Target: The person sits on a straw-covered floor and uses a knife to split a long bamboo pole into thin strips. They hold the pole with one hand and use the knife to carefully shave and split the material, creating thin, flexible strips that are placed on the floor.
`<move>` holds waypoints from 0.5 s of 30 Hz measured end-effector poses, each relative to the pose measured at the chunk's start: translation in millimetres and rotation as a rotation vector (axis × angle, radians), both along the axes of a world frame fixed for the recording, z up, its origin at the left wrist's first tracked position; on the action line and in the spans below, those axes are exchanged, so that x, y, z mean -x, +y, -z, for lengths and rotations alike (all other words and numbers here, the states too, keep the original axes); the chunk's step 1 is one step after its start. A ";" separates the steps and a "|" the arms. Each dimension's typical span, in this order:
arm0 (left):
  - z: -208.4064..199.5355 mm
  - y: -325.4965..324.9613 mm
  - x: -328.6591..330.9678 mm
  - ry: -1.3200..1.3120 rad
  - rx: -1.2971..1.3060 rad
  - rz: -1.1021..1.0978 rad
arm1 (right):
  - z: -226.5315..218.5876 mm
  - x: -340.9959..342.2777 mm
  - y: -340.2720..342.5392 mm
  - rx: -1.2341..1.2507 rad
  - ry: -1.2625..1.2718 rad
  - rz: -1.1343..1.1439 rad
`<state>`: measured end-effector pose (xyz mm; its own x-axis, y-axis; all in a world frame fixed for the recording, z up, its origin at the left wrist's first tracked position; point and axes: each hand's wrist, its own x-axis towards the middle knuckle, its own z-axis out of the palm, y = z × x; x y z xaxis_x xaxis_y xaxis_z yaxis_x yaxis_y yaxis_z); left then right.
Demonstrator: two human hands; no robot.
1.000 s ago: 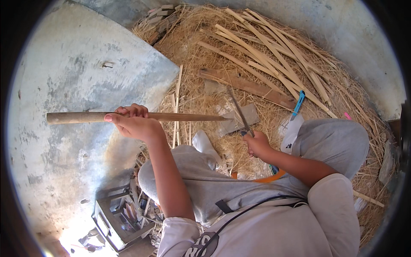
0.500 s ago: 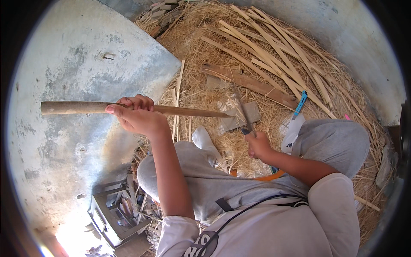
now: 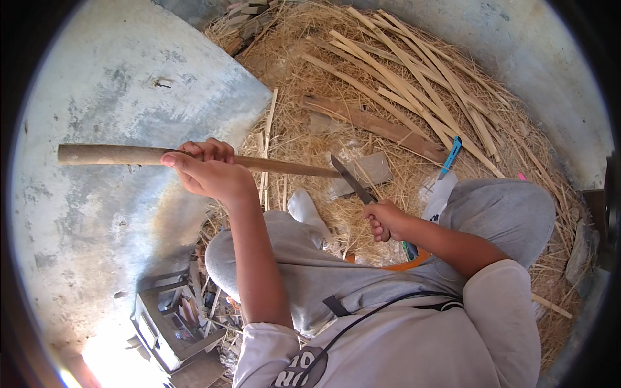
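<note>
Here, left of the gray slab (image 3: 380, 167), the left hand (image 3: 210, 171) has its grip wrapped around a wooden pole (image 3: 284, 166); just bodyward of the slab, the right hand's (image 3: 387, 222) grip encloses a knife (image 3: 353, 182) (blade by the pole's tip); rightward lies a blue utility cutter (image 3: 451, 156).

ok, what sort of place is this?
Probably a makeshift wood or bamboo workspace: straw-like shavings litter the ground, long pale strips lie in a loose pile, and the right hand holds a knife.

White glare burns out the lower left below the wall (image 3: 84, 226); black vignetting surrounds.
</note>
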<state>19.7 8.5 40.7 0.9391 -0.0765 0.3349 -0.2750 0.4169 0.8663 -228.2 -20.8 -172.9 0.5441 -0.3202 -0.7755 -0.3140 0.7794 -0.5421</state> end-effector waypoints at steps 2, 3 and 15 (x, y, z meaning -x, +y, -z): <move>1.6 0.2 0.7 0.005 -0.002 0.008 | -4.0 -2.9 -9.2 -0.101 0.043 -0.090; 1.4 0.5 0.7 0.006 -0.003 0.011 | -5.5 -3.0 -12.6 -0.087 0.041 -0.083; 1.3 0.0 -4.7 0.010 0.038 0.024 | -2.5 -1.9 1.1 0.016 0.102 -0.127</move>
